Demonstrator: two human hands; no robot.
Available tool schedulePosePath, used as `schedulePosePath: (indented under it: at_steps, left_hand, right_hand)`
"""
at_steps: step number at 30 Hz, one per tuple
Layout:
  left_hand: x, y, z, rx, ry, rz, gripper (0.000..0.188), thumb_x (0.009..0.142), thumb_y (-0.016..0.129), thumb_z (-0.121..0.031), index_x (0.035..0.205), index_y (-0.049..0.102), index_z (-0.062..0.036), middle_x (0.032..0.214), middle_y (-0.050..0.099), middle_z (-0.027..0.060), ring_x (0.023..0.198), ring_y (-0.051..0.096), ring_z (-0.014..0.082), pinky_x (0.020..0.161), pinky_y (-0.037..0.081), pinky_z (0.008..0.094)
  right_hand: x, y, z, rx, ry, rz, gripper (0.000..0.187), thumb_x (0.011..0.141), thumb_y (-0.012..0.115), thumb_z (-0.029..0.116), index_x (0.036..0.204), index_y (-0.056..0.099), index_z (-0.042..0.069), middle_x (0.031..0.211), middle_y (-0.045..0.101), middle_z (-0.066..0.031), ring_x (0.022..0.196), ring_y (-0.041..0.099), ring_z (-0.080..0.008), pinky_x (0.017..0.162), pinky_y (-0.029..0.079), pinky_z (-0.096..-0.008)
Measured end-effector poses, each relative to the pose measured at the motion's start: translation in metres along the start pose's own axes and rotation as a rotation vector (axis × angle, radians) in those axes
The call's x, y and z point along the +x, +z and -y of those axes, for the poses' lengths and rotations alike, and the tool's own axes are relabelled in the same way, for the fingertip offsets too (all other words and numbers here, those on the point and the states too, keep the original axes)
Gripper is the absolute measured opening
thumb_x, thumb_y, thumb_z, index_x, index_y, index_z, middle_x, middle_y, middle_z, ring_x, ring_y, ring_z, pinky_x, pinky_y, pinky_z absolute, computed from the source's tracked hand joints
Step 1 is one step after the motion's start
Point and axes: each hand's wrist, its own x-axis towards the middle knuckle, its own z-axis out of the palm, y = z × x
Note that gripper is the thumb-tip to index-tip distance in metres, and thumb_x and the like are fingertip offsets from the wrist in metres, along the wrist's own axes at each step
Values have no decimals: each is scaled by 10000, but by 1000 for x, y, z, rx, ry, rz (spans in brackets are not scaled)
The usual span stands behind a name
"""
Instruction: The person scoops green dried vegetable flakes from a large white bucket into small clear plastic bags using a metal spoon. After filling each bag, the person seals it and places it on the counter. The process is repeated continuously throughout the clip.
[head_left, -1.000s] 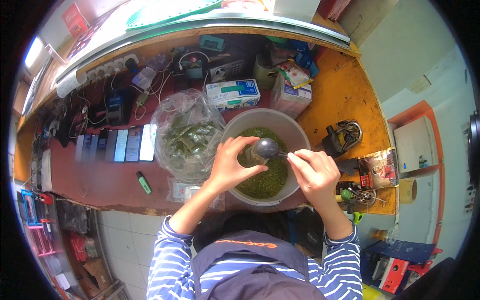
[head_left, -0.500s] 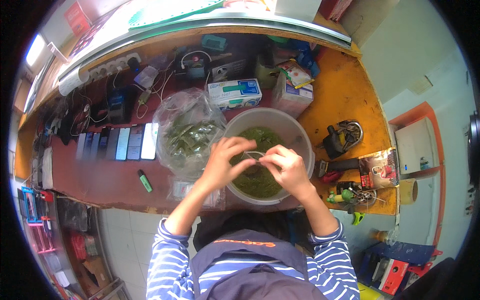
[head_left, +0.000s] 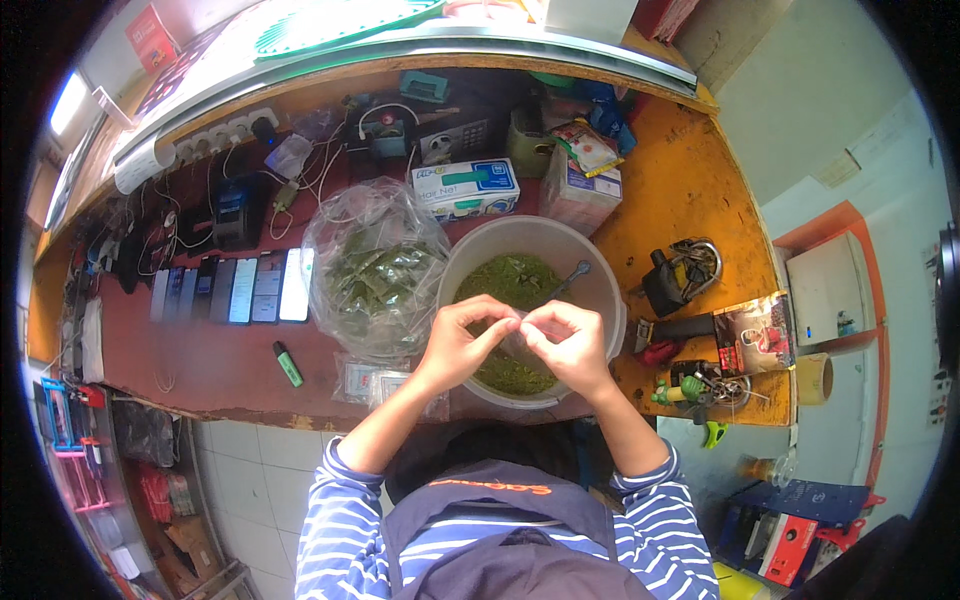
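Observation:
My left hand (head_left: 462, 345) and my right hand (head_left: 568, 345) meet fingertip to fingertip above a translucent white bucket (head_left: 606, 275). Both are closed in a pinch on a small clear plastic bag (head_left: 516, 344), which partly hangs below the fingers. Its exact outline is hard to make out. Dry green crushed leaf (head_left: 508, 275) covers the bucket's bottom. A metal spoon (head_left: 574, 277) leans inside, its end toward the right wall. Left of the bucket stands a large clear bag (head_left: 375, 265) with several packed green sachets. Flat clear packets (head_left: 385, 384) lie near the table's front edge.
Several phones (head_left: 241, 290) lie in a row on the left of the brown table (head_left: 200, 365), with a green highlighter (head_left: 288, 364) nearer me. Behind the bucket are a white-and-blue box (head_left: 465, 188) and a carton (head_left: 580, 195). A padlock (head_left: 690, 275) lies right.
My hands have come together and now pinch the small bag between them; before, the left fingers were spread. The spoon now shows leaning in the bucket. The view has shifted slightly.

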Motion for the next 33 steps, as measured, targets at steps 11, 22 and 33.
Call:
schedulePosePath:
  at_steps: [11, 22, 33]
  left_hand:
    - [34, -126, 1, 1045, 319, -552, 150, 897, 622, -151, 972, 713, -59, 980, 687, 97, 967, 611, 243, 852, 383, 378]
    - [-142, -94, 139, 941, -234, 499, 748, 641, 833, -301, 1288, 535, -71, 1272, 504, 185, 1183, 499, 376, 1003, 413, 474]
    - [-155, -18, 196, 855, 1, 279, 897, 551, 856, -371, 1281, 489, 1, 1173, 516, 146, 1166, 456, 341, 1042, 314, 475]
  right_hand:
    - [-43, -23, 16, -67, 62, 284, 73, 877, 664, 57, 907, 698, -1, 820, 709, -62, 733, 659, -104, 694, 533, -258]
    - [-148, 0, -133, 229, 236, 742, 352, 992, 508, 301, 1196, 663, 60, 1329, 575, -118, 1244, 523, -294, 1070, 369, -392]
    - [-119, 75, -283, -531, -187, 101, 339, 935, 630, 270, 1166, 628, 22, 1129, 661, -145, 1027, 619, -272, 927, 455, -368]
